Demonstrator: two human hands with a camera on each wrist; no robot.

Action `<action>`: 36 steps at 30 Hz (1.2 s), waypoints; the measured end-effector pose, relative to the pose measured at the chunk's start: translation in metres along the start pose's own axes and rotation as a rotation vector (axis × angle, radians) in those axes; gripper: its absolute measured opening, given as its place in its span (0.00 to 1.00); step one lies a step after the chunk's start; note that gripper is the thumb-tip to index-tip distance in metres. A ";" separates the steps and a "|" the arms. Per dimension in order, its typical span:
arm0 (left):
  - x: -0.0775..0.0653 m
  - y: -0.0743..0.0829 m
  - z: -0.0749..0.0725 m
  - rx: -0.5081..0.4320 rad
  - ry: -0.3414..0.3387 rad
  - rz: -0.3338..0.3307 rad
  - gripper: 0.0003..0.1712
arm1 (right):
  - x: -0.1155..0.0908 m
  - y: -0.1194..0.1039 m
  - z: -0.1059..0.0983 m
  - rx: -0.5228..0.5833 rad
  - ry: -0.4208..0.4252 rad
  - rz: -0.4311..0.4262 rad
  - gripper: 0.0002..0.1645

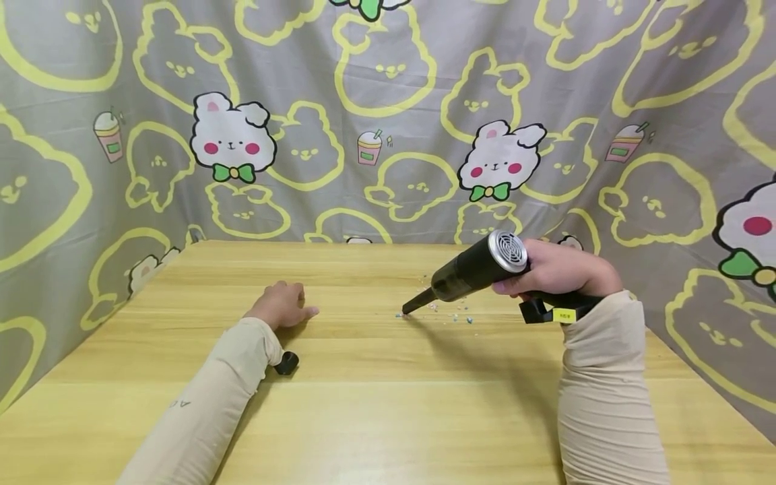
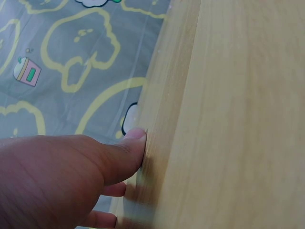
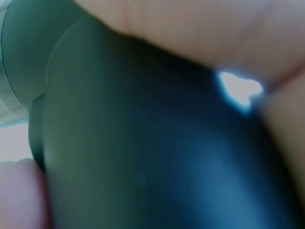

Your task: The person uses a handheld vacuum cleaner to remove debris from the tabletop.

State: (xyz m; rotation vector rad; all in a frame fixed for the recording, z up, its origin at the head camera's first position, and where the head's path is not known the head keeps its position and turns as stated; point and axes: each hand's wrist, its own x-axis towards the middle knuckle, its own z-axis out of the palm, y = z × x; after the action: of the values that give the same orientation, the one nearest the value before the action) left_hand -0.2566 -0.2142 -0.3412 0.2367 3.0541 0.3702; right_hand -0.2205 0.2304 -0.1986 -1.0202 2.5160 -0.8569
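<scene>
In the head view a black handheld vacuum cleaner (image 1: 469, 273) with a silver vented end slants down to the left. My right hand (image 1: 560, 266) grips it by its handle. The tip of its narrow nozzle (image 1: 419, 300) is right at the tabletop, among small coloured bits (image 1: 469, 320) scattered on the wood. Up close in the right wrist view, the dark handle (image 3: 124, 143) fills most of the picture, with fingers (image 3: 205, 28) wrapped over it. My left hand (image 1: 281, 304) rests on the table left of the bits, fingers loosely bent and holding nothing.
The wooden table (image 1: 364, 404) spreads under both forearms. A grey curtain (image 1: 315, 60) with yellow outlines and white bunny heads hangs behind it and along both sides. Black wrist cameras are strapped at both sleeves, the left camera (image 1: 287, 364) close above the tabletop.
</scene>
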 end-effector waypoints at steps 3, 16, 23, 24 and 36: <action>0.000 -0.001 0.002 -0.013 -0.004 -0.002 0.27 | -0.001 0.002 0.002 0.008 -0.003 -0.004 0.14; -0.006 -0.002 0.013 0.000 -0.004 0.007 0.27 | 0.001 0.007 0.009 0.040 -0.025 -0.022 0.11; -0.008 -0.004 0.010 -0.002 0.007 0.005 0.26 | 0.001 0.004 0.007 0.035 -0.022 -0.023 0.11; -0.008 -0.004 0.010 -0.003 0.010 0.002 0.26 | 0.002 0.003 0.007 0.036 -0.019 -0.021 0.11; -0.007 0.002 0.000 -0.002 0.022 0.013 0.26 | -0.003 0.003 0.001 0.013 0.076 0.049 0.14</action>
State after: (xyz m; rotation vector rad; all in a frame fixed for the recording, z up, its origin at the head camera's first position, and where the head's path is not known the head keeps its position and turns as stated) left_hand -0.2495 -0.2136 -0.3402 0.2545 3.0753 0.3788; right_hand -0.2198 0.2340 -0.2008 -0.9339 2.5830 -0.9133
